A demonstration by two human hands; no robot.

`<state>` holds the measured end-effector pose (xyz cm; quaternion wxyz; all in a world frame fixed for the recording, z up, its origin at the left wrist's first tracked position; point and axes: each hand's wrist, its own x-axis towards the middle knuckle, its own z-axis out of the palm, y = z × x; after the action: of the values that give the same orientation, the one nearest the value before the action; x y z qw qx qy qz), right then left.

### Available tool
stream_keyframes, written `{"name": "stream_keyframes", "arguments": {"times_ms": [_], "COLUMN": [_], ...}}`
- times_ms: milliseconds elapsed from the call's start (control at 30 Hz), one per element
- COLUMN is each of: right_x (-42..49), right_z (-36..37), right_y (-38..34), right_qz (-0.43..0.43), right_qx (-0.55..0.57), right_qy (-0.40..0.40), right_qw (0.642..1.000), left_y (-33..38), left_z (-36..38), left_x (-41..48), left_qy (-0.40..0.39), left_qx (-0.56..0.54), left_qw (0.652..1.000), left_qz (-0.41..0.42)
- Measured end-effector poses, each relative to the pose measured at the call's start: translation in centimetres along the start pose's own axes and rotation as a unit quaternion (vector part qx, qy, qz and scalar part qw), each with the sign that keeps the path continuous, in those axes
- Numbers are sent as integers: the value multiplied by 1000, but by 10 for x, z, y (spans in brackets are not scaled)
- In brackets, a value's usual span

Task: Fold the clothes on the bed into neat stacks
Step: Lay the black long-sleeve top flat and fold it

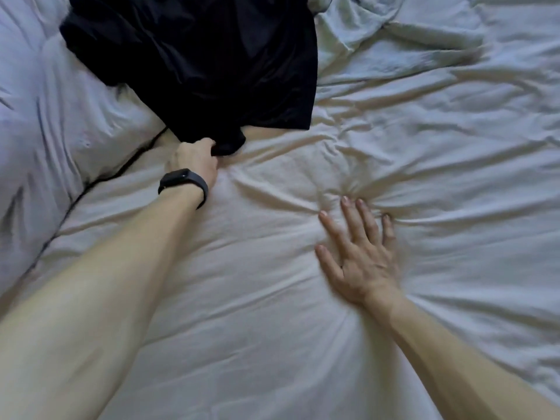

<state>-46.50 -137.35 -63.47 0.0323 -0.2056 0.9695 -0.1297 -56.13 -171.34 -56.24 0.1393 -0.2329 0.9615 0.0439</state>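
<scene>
A crumpled black garment (212, 56) lies at the top left of the bed. My left hand (194, 160), with a black band on its wrist, grips the garment's near lower edge. My right hand (360, 253) lies flat with straight, spread fingers, pressing on the white bed cover (424, 147) to the right of centre and holding nothing. A pale green cloth (357, 28) lies bunched at the top, right of the black garment.
A white pillow (45, 131) fills the left side, with a dark seam running along its edge. The wrinkled white cover spreads across the whole right and near part of the view.
</scene>
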Motion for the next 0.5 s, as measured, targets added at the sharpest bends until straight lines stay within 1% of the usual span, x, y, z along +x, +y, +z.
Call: {"name": "stream_keyframes", "arguments": {"times_ms": [67,133,200,267,333,367,400,433,467,500], "right_x": [5,5,6,19,42,52,57,53,44,28], "right_z": [0,-4,-15,-36,-75,-103,-131,-159,-185,-213], "right_y": [4,3,1,-3,-16,-27,-38,-51,-63,-76], "right_qz": [6,18,38,53,63,86,119,168,222,257], "right_qx": [0,-6,-10,-4,14,56,123,220,331,427], "right_qy": [-17,-65,-151,-251,-361,-409,-436,-441,-434,-420], "right_qw": [1000,998,988,967,930,907,883,853,808,758], "left_y": [5,11,16,19,22,23,23,24,24,24], "left_z": [-6,-20,-41,-66,-93,-108,-122,-137,-152,-167], "left_x": [-8,-29,-64,-112,-167,-194,-220,-246,-269,-293], "left_qy": [16,-7,-34,-39,-31,-25,-21,-24,-33,-46], "left_qx": [-28,-71,-150,-235,-306,-342,-378,-413,-447,-480], "left_qw": [999,997,988,971,951,939,926,910,894,876], "left_qz": [-8,16,23,22,9,2,1,1,0,-7]}}
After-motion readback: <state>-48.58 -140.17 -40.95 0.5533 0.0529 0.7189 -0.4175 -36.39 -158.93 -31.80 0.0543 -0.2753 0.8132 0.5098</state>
